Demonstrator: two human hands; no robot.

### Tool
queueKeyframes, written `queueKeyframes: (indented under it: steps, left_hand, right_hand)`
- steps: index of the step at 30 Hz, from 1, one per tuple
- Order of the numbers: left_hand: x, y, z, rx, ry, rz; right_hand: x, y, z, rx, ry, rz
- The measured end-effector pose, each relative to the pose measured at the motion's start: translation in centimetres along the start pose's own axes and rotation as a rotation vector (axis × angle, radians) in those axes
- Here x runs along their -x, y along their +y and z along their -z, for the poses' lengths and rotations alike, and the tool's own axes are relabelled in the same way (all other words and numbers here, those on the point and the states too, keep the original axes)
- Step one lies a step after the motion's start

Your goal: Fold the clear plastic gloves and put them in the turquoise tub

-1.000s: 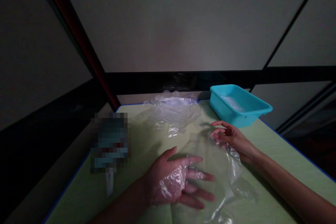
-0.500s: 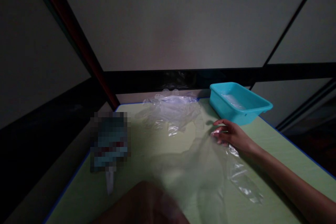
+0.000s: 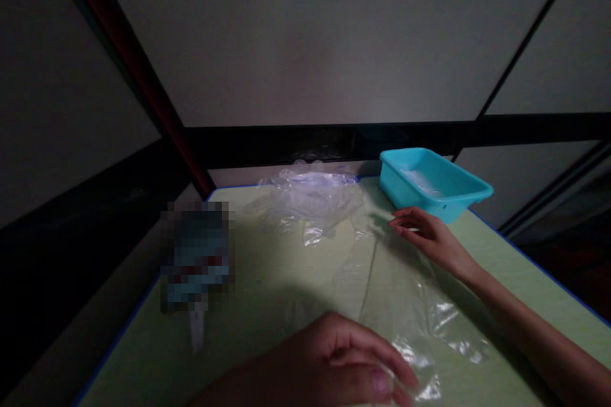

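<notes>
A green table [image 3: 267, 273] fills the lower frame, a clear plastic sheet [image 3: 396, 305] spread lower right of centre, a turquoise basin [image 3: 405, 194] above it, crumpled plastic [image 3: 310, 197] mid-frame. The right hand [image 3: 432, 238] hangs loose, grasping nothing; the left hand [image 3: 353, 356], splayed a second earlier, curls, its grip unclear.

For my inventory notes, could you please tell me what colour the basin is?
The basin is turquoise, seen best in the head view.

Dimly lit; glinting on clear plastic [image 3: 312, 196] left of the blue basin [image 3: 396, 184], pixelated farther left, perhaps underexposed rightward.
</notes>
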State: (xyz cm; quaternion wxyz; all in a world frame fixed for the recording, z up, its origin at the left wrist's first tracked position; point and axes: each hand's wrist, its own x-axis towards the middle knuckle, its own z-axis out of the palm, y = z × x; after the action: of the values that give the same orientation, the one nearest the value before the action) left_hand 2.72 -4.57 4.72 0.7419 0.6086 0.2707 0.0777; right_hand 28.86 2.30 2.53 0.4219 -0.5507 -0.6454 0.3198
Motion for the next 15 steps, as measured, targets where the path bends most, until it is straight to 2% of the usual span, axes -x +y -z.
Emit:
queueKeyframes:
  steps: [1, 2, 3, 6, 10, 15]
  left_hand:
    - [-0.4, -0.2, -0.5, -0.113, 0.235, -0.073]
    - [-0.8, -0.5, -0.8, -0.259, 0.402, -0.147]
    - [-1.1, -1.0, -1.0, -0.378, 0.466, -0.183]
    - [-1.9, -2.6, -1.0, -0.614, 0.429, -0.176]
    - [-2.0, -3.5, -0.4, -0.854, 0.421, -0.161]
    - [-2.1, -3.5, 0.4, -0.962, 0.435, -0.237]
  right_hand:
    - [0.2, -0.2, 0.0, 0.093, 0.020, 0.062]
    - [0.4, -0.5, 0.1, 0.185, 0.037, 0.116]
    - [0.6, -0.7, 0.1, 0.266, 0.049, 0.162]
    - [1.4, -1.6, -0.2, 0.412, 0.001, 0.268]
    - [2.1, -2.2, -1.1, 0.431, -0.193, 0.361]
    - [2.5, -2.2, -2.7, 0.424, -0.400, 0.442]
